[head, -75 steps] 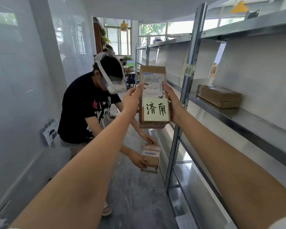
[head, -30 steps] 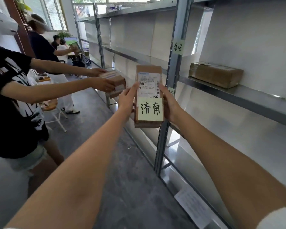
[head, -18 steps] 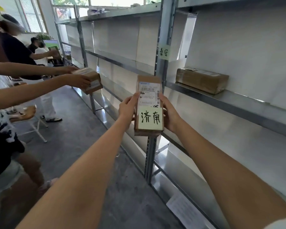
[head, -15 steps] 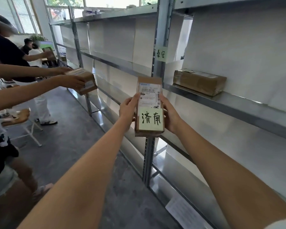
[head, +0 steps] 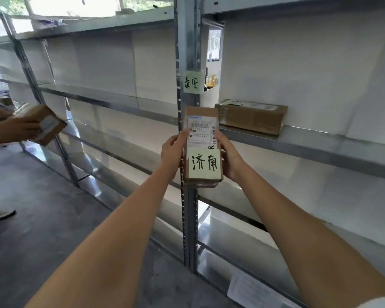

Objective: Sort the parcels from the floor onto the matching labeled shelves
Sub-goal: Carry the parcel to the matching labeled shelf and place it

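Note:
I hold a small cardboard parcel (head: pixel 202 121) upright in front of a grey shelf upright (head: pixel 188 41). It carries a white shipping label and a green note reading 济南 (head: pixel 204 162). My left hand (head: pixel 172 150) grips its left side and my right hand (head: pixel 229 155) grips its right side. A green shelf label reading 泰安 (head: pixel 192 82) is stuck on the upright just above the parcel. Right of the upright, a flat brown parcel (head: pixel 251 115) lies on the middle shelf (head: pixel 320 145).
Metal racks run along the white wall, with bare shelf boards (head: pixel 111 101) to the left. Another person's hand (head: pixel 20 127) holds a brown box (head: pixel 43 124) at the left edge. A sheet of paper (head: pixel 251 292) lies on the bottom shelf. Grey floor lies at lower left.
My view has turned right toward the rack, so the other person has slid to the left edge. The parcel stays gripped in both hands, now close under the 泰安 label.

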`<state>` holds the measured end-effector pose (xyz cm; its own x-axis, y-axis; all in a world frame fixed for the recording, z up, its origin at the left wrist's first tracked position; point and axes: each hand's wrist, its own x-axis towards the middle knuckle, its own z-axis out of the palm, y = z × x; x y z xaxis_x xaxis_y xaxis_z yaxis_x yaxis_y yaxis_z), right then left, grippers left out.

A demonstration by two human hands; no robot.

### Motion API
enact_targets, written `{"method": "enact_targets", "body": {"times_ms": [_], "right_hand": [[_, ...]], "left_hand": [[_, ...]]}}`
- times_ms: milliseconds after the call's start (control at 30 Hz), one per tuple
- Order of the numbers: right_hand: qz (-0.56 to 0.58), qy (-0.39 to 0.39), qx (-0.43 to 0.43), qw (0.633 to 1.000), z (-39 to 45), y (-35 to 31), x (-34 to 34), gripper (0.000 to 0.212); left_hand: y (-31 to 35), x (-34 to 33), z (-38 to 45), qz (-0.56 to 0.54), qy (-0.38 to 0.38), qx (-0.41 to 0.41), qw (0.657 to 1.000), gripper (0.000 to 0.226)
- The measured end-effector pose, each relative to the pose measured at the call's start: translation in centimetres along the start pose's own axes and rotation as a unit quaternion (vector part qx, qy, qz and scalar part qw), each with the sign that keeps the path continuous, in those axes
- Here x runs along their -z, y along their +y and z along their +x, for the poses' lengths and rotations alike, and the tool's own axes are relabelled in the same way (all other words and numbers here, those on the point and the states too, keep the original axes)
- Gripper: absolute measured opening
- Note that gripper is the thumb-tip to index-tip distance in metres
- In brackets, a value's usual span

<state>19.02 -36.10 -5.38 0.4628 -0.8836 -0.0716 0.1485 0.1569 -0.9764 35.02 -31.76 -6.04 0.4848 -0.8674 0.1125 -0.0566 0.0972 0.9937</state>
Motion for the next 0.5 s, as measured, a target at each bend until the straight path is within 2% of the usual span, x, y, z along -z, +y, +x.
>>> {"method": "enact_targets", "body": {"times_ms": [100,167,267,367,500], "right_hand": [[-0.003,0.034,-0.013,0.999,1.3,0.9,-0.3,0.042],[-0.006,0.041,-0.026,0.999,2.0,1.5,-0.3,0.04],[-0.024,0.06,-0.048,0.997,3.1,2.6,0.4,0.052],[-0.035,0.063,-0.069,0.995,4.2,3.9,1.8,0.055],[-0.048,0.062,-0.099,0.992,5.5,4.9,3.3,0.055]], "left_hand": [[-0.8,0.4,2.3,0.005,-0.028,-0.003,1.0,0.038],[-1.7,0.4,3.1,-0.003,-0.038,0.01,0.999,0.044],[-3.3,0.0,4.5,-0.006,-0.065,0.047,0.997,0.048],[-4.7,-0.6,6.0,0.015,-0.108,0.083,0.991,0.055],[-6.8,-1.5,7.1,0.001,-0.113,0.112,0.987,0.053]]}}
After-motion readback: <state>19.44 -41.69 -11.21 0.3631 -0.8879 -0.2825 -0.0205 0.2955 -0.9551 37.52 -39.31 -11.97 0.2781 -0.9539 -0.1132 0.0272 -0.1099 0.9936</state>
